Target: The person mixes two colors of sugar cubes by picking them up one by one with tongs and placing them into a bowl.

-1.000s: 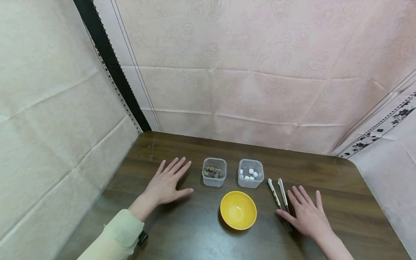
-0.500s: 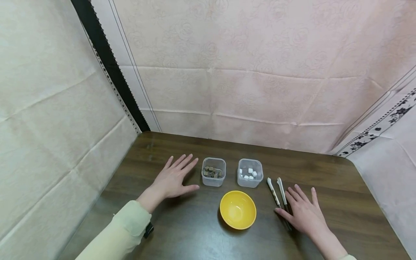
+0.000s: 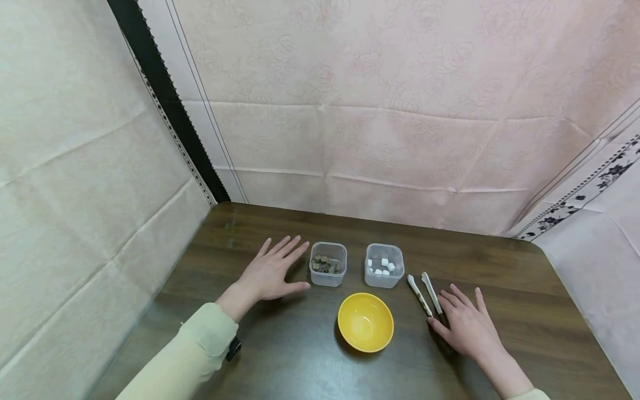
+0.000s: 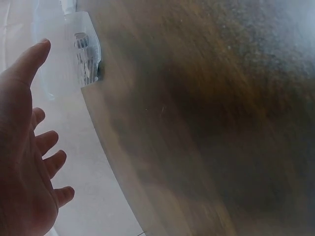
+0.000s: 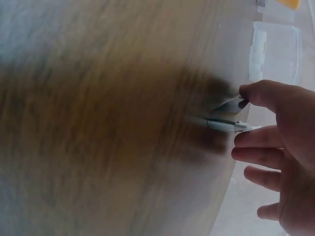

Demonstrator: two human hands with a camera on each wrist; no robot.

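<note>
My left hand [image 3: 274, 272] lies flat on the dark wooden table [image 3: 300, 355] with fingers spread, just left of a clear tub of brown cubes [image 3: 328, 264]. It touches nothing else; in the left wrist view the left hand [image 4: 24, 162] hovers open near a clear tub [image 4: 81, 54]. A second clear tub [image 3: 384, 265] holds white cubes. A yellow bowl [image 3: 365, 322] sits empty in front of both tubs. White-tipped tongs [image 3: 424, 293] lie right of the bowl. My right hand [image 3: 462, 325] rests open, its thumb and forefinger against the near end of the tongs [image 5: 224, 123].
Pink cloth hangs behind the table and on both sides. The table's right edge [image 3: 585, 328] runs close to my right hand. A pale green sleeve [image 3: 195, 355] covers my left forearm. Bare wood lies in front of the bowl.
My left hand has slid right, closer to the tub of brown cubes. My right hand has edged left, its thumb and forefinger closing in on the tongs' near end.
</note>
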